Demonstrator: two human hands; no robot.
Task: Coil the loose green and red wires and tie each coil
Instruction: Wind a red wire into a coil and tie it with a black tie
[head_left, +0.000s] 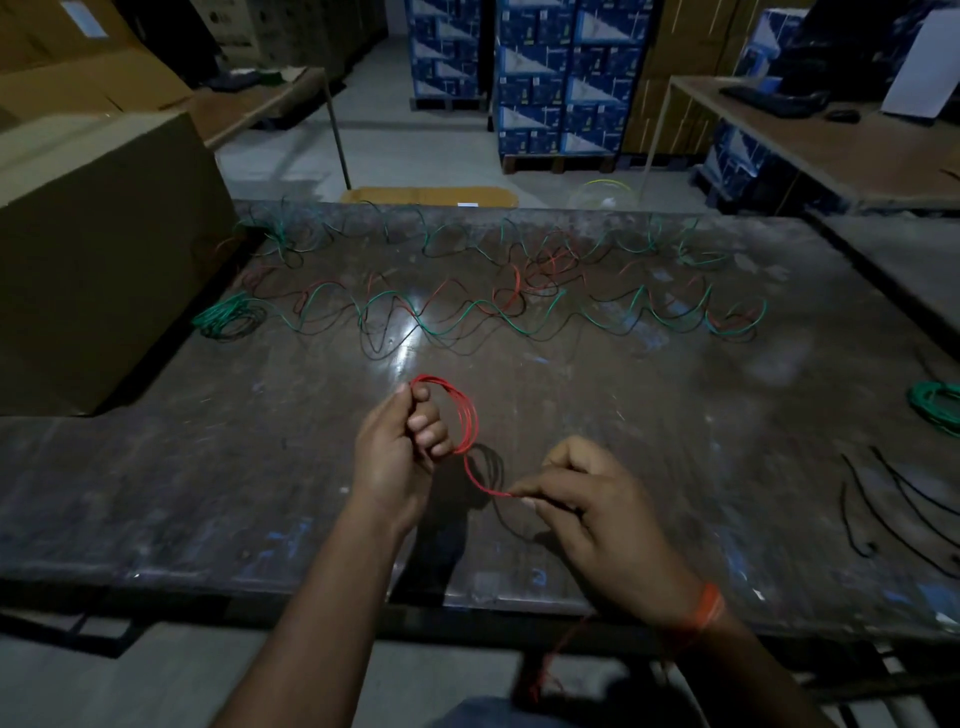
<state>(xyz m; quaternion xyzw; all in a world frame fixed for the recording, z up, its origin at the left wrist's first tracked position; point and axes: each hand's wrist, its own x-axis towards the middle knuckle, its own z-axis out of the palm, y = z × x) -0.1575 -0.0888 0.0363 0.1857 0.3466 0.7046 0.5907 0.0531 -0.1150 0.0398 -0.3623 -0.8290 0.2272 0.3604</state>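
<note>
two green coils (228, 317) lie tabled; hands grip one red coil (457, 410).

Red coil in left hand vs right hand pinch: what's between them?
In the head view, only a short curved run of red wire spans from the red coil in the left hand to the right hand, above bare table.

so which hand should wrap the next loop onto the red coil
Right. The right hand already pinches the free red wire trailing from the red coil, so it can probably feed the next turn, while the left hand is occupied gripping the coil.
</note>
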